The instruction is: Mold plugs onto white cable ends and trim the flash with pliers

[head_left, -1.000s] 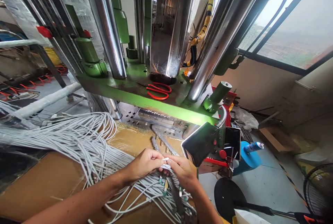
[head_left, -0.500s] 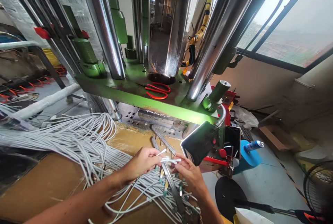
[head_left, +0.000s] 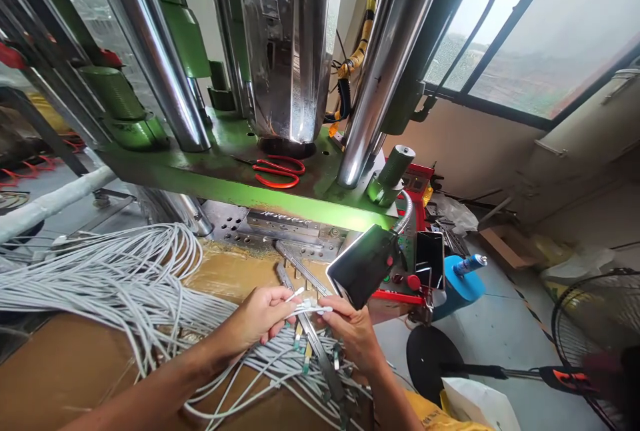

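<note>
My left hand [head_left: 260, 317] pinches thin white cables [head_left: 313, 309] between thumb and fingers, with one white tip [head_left: 295, 294] sticking up past the fingertips. From the other side, my right hand [head_left: 353, 331] has its thumb and fingers closed at the white ends of the same cables. Both hands are just above two long metal bars, the rear bar [head_left: 303, 267] and the front bar [head_left: 320, 344]. Small green-and-tan connector pieces [head_left: 307, 356] lie along the front bar. A large bundle of grey-white cables [head_left: 100, 277] spreads from the left and passes beneath my hands.
A green press plate [head_left: 220, 177] with steel columns stands ahead, red-handled scissors [head_left: 280, 171] lying on it. A tilted black screen [head_left: 360, 267] is close to my right hand. Brown board [head_left: 60, 357] covers the worktop. A fan [head_left: 595, 337] stands at far right.
The view has turned to the right, so the press and worktop sit further left. Both hands keep hold of the white cables, with little change between them.
</note>
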Demonstrator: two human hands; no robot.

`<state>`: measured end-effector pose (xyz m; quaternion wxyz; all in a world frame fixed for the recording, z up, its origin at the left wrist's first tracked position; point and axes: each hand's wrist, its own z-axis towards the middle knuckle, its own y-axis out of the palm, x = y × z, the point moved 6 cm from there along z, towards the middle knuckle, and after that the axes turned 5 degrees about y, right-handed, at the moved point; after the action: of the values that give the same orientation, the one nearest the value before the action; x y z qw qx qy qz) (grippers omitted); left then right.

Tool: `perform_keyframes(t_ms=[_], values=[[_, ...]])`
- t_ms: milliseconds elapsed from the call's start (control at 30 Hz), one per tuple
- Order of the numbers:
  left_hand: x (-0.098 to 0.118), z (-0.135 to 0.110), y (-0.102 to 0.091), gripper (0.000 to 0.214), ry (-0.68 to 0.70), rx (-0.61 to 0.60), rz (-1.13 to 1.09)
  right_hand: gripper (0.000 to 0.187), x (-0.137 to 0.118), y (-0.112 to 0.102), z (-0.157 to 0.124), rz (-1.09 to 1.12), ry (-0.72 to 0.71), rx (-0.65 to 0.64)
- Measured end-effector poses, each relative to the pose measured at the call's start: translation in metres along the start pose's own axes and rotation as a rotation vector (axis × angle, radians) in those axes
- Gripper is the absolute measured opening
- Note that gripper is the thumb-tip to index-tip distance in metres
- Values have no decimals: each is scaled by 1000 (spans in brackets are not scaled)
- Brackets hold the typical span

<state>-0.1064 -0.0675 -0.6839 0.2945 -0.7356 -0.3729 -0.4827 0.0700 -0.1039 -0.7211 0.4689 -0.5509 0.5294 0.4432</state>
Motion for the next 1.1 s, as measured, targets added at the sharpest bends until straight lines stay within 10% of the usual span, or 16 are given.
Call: perform_keyframes(t_ms=[600,1100], values=[[0,-2,0,39,24,-15,-8,36,-17,24,-9,178,17,-183],[6,-11,-1,38,34,-51,-43,36,-32,31,-7,-92,-14,-222]])
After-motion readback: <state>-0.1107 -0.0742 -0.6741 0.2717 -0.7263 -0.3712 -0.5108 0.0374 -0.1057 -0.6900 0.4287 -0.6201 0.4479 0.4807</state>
